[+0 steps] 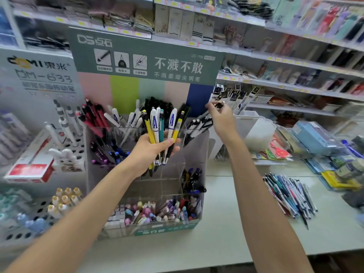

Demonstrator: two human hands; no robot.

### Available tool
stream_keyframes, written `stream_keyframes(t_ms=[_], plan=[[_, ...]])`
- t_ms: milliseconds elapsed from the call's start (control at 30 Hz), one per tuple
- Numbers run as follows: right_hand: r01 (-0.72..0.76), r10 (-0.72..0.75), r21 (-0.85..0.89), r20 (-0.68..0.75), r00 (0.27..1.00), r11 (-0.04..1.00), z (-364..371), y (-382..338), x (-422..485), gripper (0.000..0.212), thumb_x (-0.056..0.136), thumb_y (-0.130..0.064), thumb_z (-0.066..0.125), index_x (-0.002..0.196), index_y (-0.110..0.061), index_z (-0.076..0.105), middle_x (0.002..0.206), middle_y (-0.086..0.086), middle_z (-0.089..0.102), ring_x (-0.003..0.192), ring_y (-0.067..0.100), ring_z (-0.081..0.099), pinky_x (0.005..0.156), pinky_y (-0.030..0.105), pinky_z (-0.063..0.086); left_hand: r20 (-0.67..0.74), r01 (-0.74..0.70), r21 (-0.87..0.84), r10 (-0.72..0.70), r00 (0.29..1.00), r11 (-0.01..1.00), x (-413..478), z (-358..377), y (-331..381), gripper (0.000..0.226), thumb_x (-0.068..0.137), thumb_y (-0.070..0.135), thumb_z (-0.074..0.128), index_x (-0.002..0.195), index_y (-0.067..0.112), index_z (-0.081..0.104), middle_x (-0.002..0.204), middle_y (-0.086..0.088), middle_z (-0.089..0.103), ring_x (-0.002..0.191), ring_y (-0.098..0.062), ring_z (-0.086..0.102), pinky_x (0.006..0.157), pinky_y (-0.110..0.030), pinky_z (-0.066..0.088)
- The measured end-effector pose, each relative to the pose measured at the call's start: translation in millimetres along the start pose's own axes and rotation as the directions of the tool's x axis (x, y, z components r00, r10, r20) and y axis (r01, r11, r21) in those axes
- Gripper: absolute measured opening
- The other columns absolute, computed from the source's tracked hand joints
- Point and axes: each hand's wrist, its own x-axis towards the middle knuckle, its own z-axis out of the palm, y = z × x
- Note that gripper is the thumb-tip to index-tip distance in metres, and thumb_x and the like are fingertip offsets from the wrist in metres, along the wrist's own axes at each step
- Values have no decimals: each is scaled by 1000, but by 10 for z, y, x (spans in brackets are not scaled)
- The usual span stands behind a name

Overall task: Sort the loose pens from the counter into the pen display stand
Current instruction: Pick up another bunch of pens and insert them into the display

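Observation:
A clear tiered pen display stand (197, 154) with a green header card stands on the counter, its compartments holding many pens. My left hand (149, 152) grips a bunch of pens (157, 127), yellow, white and teal, upright in front of the stand's upper rows. My right hand (220, 119) is raised at the stand's top right compartment and pinches the end of a black and white pen (219, 105) above the black and white pens (199, 125) stored there. A pile of loose pens (289, 194) lies on the counter to the right.
A white perforated pen rack (69, 146) with a red box (31, 164) stands to the left. White bins (256, 133) and packaged stationery (315, 138) sit behind the loose pile on the right. Shelves of goods (285, 62) fill the background. The pale counter (226, 223) stretches in front.

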Motion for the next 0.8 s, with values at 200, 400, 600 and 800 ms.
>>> stream_keyframes(t_ms=[200, 400, 600, 800], plan=[[78, -73, -65, 73, 995, 995, -40, -59, 17, 17, 97, -27, 60, 103, -11, 65, 87, 3, 59, 66, -4, 51, 62, 12, 38, 6, 17, -55, -17, 1000, 998, 25, 66, -29, 25, 94, 9, 61, 119, 8, 63, 104, -10, 75, 91, -24, 74, 74, -29, 58], [213, -221, -146, -44, 974, 966, 71, 36, -38, 12, 99, -22, 56, 107, -16, 63, 95, 2, 63, 82, 10, 57, 74, 24, 46, 30, 3, -46, -2, 1000, 999, -16, 62, -17, 28, 95, 8, 61, 123, 6, 62, 105, -11, 75, 92, -24, 73, 74, -28, 58], [179, -201, -207, -92, 975, 962, 133, 35, -22, 24, 101, -13, 48, 117, -6, 65, 112, 10, 64, 103, 22, 59, 86, 30, 46, 19, -6, -37, 6, 1000, 999, -75, -14, 18, 28, 94, 9, 61, 122, 7, 61, 104, -10, 75, 87, -21, 74, 68, -26, 57], [173, -186, -175, -61, 981, 969, 106, 102, -151, 41, 102, -26, 48, 140, -11, 45, 131, 2, 45, 118, 18, 50, 105, 31, 41, 13, 1, -11, -1, 1000, 1000, -92, -64, 15, 28, 94, 10, 61, 121, 7, 63, 104, -8, 76, 91, -22, 74, 74, -33, 60]])
